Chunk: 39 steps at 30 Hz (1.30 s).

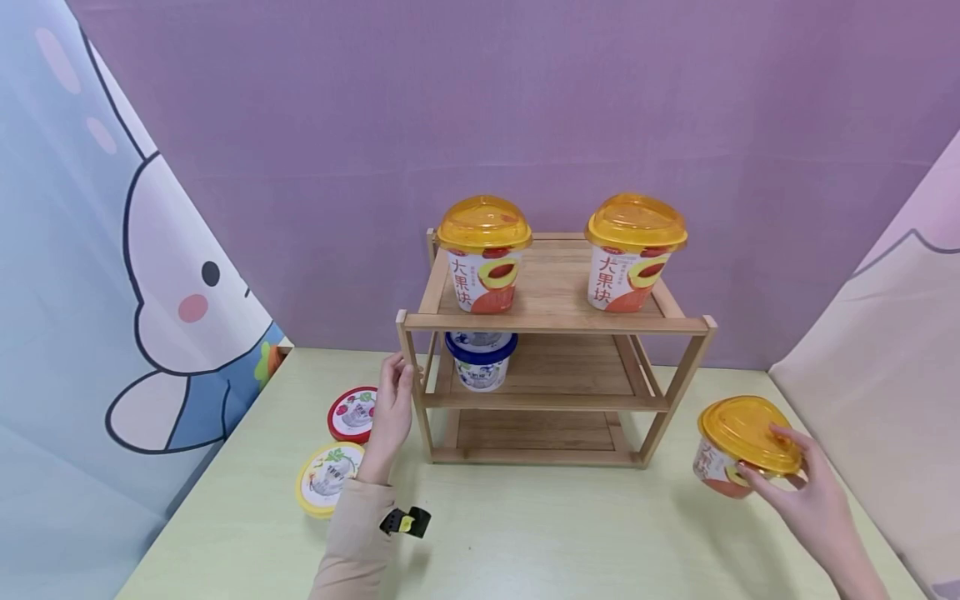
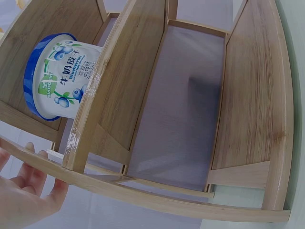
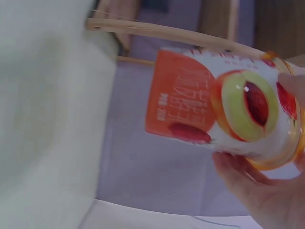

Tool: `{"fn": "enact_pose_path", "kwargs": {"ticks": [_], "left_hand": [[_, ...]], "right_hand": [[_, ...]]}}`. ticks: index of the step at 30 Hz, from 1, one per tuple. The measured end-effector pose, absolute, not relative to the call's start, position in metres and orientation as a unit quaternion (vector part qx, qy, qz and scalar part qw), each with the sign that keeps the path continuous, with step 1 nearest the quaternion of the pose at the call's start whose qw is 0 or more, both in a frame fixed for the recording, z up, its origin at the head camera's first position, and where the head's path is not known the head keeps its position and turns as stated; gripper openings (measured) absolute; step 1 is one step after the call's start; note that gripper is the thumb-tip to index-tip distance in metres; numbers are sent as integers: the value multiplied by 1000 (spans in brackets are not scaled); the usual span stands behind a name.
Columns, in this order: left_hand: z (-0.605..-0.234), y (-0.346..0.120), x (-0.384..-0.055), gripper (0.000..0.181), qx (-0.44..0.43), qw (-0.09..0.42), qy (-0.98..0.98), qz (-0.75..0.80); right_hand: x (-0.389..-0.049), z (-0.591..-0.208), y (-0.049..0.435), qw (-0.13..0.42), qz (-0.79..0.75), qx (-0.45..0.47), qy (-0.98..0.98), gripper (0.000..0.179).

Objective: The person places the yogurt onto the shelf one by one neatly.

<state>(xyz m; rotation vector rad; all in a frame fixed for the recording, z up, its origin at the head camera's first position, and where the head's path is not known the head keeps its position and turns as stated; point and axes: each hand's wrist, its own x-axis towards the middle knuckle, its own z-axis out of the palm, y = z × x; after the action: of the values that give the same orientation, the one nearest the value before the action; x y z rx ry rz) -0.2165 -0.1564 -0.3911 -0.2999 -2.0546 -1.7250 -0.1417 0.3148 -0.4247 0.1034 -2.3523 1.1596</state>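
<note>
At the right, above the table, my right hand [image 1: 817,500] grips a peach fruit cup [image 1: 738,437] by its domed orange lid. The right wrist view shows this cup [image 3: 190,102] tilted on its side relative to the camera, with thumb and fingers round the lid end. My left hand [image 1: 393,408] is at the left front post of a wooden three-tier rack [image 1: 540,322]. In the left wrist view, fingertips [image 2: 42,155] show past the post, and the thumb lies on its near side. A blue-lidded blueberry cup [image 2: 66,78] sits on the middle shelf.
Two more orange-lidded fruit cups stand on the top shelf, one left [image 1: 483,258] and one right [image 1: 630,258]. Left of the rack, a red-lidded tub [image 1: 352,414] and a yellow-lidded tub [image 1: 326,479] are on the table. Fabric walls border the table [image 1: 525,533].
</note>
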Motion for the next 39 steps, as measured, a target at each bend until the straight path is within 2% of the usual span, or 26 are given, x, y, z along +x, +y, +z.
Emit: {"fn": "enact_pose_path", "kwargs": {"ticks": [6,16,27,39], "left_hand": [[-391,-157,-217,29,-111,218,-741,-625],[-391,-156,-216,28,-108,220,-742,-624],[-391,-156,-216,29,-105,213,-740,-629],[-376,-152,-206,26,-90,206,-742,-631]], "right_hand": [[-127,-397,303,246,420,71,-871,62],[-121,-374,292,225,446,141,-855,67],[-132,-354,273,210,477,221,-824,66],[-154,-339,245,196,470,247,-824,65]]}}
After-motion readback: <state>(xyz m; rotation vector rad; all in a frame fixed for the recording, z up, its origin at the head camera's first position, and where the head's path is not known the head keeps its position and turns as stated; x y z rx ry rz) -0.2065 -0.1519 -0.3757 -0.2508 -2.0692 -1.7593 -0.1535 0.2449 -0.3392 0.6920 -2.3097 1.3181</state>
